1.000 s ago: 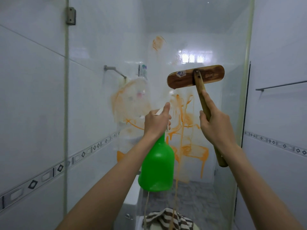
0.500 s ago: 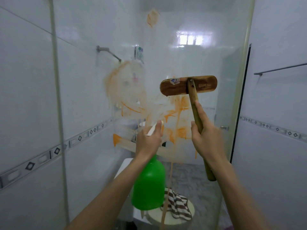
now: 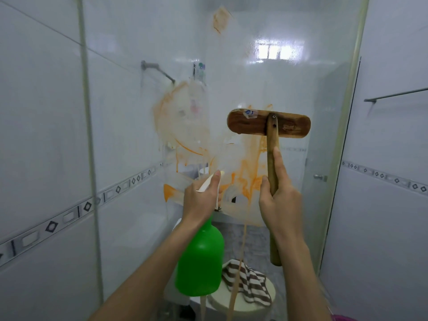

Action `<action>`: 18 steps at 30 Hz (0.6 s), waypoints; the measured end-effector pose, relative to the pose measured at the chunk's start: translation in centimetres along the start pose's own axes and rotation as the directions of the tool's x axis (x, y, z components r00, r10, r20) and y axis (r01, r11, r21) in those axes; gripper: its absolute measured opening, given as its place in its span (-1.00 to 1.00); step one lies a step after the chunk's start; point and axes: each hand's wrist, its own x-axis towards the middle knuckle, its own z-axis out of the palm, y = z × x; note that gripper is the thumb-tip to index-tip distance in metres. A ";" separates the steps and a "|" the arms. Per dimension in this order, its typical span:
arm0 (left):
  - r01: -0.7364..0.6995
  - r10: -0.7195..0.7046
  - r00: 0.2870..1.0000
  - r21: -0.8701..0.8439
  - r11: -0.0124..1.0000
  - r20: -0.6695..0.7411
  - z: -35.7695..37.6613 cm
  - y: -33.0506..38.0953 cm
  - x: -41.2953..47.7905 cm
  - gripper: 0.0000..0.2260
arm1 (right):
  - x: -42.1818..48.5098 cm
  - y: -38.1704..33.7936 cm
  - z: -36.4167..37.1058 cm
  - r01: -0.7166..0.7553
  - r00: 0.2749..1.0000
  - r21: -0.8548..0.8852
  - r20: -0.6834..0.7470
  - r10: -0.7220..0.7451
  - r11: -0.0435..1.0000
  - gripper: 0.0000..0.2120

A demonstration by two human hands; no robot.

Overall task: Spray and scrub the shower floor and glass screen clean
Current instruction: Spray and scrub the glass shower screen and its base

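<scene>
The brush (image 3: 268, 123) above the right grip (image 3: 278, 205) has dropped onto the orange stains (image 3: 246, 179), now paler and smeared; the left grip (image 3: 201, 200) has lowered the bottle (image 3: 200, 262).

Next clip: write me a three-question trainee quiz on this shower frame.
1. True or false: the left hand grips the green bottle.
2. The right hand holds the brush by: A) its head, B) its handle, C) its bristles.
3. What colour are the stains on the glass?
Key: 1 true; 2 B; 3 orange.
</scene>
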 end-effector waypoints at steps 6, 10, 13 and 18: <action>-0.006 0.005 1.000 -0.060 0.998 -0.020 -0.4 -0.6 0.0 -0.56 | 1.5 0.1 -0.6 0.026 0.999 -0.063 0.022 -0.024 0.998 -0.35; 0.048 -0.048 0.999 -0.085 0.995 0.000 0.8 -0.6 -0.7 -0.63 | 2.1 0.6 -1.2 0.023 0.999 -0.083 0.041 -0.020 0.996 -0.34; 0.041 -0.038 0.999 -0.083 0.996 0.032 2.0 -0.5 -0.8 -0.59 | 2.2 1.0 -1.9 0.034 0.999 -0.108 0.039 -0.030 0.994 -0.34; 0.099 -0.093 0.994 -0.107 0.989 0.055 3.8 -0.2 -1.1 -0.58 | 2.5 1.9 -3.4 0.018 0.999 -0.134 0.048 -0.011 0.991 -0.35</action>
